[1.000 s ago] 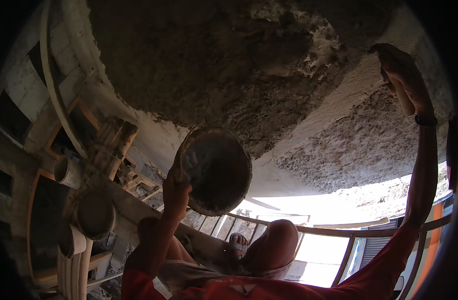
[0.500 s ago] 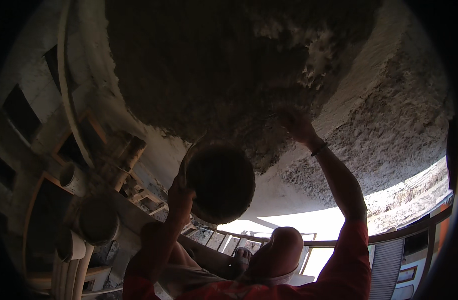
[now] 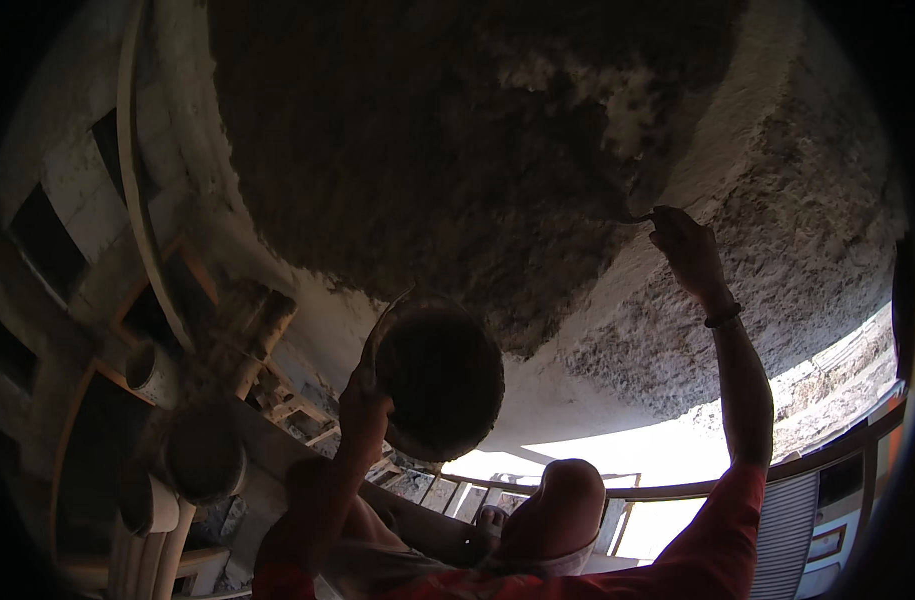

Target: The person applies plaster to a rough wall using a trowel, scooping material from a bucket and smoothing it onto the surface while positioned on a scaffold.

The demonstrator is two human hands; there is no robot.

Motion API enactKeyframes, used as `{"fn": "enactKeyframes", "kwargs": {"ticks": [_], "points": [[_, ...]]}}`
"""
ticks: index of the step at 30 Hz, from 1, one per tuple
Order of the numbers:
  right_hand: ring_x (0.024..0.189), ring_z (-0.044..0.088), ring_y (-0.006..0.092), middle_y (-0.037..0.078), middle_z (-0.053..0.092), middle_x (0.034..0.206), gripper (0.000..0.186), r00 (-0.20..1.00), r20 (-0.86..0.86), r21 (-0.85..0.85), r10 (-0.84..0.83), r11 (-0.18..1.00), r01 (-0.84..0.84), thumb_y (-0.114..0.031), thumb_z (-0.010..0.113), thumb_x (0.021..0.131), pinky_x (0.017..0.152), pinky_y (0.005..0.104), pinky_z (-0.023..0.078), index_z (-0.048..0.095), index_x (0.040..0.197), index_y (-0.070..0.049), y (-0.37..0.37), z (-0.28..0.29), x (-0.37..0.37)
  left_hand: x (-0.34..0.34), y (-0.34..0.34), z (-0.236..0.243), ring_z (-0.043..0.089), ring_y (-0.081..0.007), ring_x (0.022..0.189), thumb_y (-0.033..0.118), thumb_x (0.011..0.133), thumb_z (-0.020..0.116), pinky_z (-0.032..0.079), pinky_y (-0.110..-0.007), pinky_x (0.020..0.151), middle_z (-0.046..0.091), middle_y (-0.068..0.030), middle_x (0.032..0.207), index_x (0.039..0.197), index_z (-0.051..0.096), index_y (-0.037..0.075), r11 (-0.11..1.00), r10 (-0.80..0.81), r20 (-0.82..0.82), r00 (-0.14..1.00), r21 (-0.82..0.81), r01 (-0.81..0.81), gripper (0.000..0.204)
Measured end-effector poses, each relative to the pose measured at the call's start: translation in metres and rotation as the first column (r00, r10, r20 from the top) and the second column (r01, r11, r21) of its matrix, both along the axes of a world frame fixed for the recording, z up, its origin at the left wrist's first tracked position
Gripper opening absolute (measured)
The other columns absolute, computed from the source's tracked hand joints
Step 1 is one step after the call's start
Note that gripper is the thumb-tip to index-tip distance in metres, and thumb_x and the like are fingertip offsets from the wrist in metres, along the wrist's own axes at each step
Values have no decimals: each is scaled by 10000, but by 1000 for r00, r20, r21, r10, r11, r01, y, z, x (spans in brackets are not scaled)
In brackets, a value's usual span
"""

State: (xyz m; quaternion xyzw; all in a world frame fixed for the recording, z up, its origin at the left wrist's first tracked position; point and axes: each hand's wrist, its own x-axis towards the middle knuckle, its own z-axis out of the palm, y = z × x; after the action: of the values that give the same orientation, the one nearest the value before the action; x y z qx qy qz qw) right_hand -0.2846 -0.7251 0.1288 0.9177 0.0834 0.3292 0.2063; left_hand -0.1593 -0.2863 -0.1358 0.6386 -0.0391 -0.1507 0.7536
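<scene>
My left hand [image 3: 363,412] is closed on the rim of a round, dark bucket [image 3: 443,382], its mouth tilted toward me. What lies inside is too dark to make out. Up and to the right, my right hand [image 3: 689,252] grips a trowel [image 3: 633,217]; its thin bent neck shows, while the blade is lost against the dark wall. Wet-looking dark plaster [image 3: 407,170] covers the wall in front, with a paler bare patch [image 3: 622,105] near its upper right. The trowel is beside the right edge of that dark plaster.
A pale smooth strip [image 3: 722,150] borders rough plaster [image 3: 777,230] on the right. At lower left stand a round container [image 3: 205,455] and several upright pipes [image 3: 147,550]. A railing [image 3: 817,458] curves along the lower right. A long pale pole [image 3: 129,150] runs down the left.
My right hand has moved right and slightly up along the wall with the trowel, whose neck now shows. The left hand and bucket have hardly moved.
</scene>
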Motion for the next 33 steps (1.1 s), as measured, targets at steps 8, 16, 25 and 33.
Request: {"fn": "enactKeyframes", "kwargs": {"ticks": [8, 16, 25, 33], "points": [[912, 690, 280, 137, 670, 1131, 383, 990, -76, 146, -120, 981, 130, -173, 671, 896, 763, 402, 560, 592, 1257, -74, 42, 65, -32, -7, 7, 25, 565, -155, 956, -61, 706, 546, 474, -288, 815, 610, -55, 1093, 1285, 547, 19, 993, -104, -133, 986, 33, 110, 585], [770, 728, 222, 150, 714, 956, 471, 769, -207, 514, 604, 736, -440, -167, 754, 854, 649, 334, 585, 584, 1245, 34, 162, 104, 8, -12, 13, 22, 543, -128, 843, 51, 781, 610, 461, -272, 725, 601, -38, 997, 1227, 580, 48, 985, -43, -101, 994, 159, 59, 448], [645, 576, 80, 19, 612, 804, 338, 956, -15, 944, 294, 319, -84, -254, 565, 994, 531, 243, 503, 620, 1239, -28, 66, 70, 62, -13, 37, 13, 570, -174, 854, 26, 744, 592, 471, -306, 747, 613, -67, 996, 1267, 555, 32, 983, -10, -14, 1000, 184, 13, 524], [556, 559, 73, 0, 566, 716, 494, 945, -262, 904, 196, 392, 169, -368, 625, 943, 485, 246, 471, 579, 1261, 8, 85, 22, -8, -8, 12, 23, 516, -122, 771, -65, 707, 523, 443, -262, 655, 567, -22, 931, 1209, 584, 26, 997, 71, -13, 997, 18, -71, 514]]}}
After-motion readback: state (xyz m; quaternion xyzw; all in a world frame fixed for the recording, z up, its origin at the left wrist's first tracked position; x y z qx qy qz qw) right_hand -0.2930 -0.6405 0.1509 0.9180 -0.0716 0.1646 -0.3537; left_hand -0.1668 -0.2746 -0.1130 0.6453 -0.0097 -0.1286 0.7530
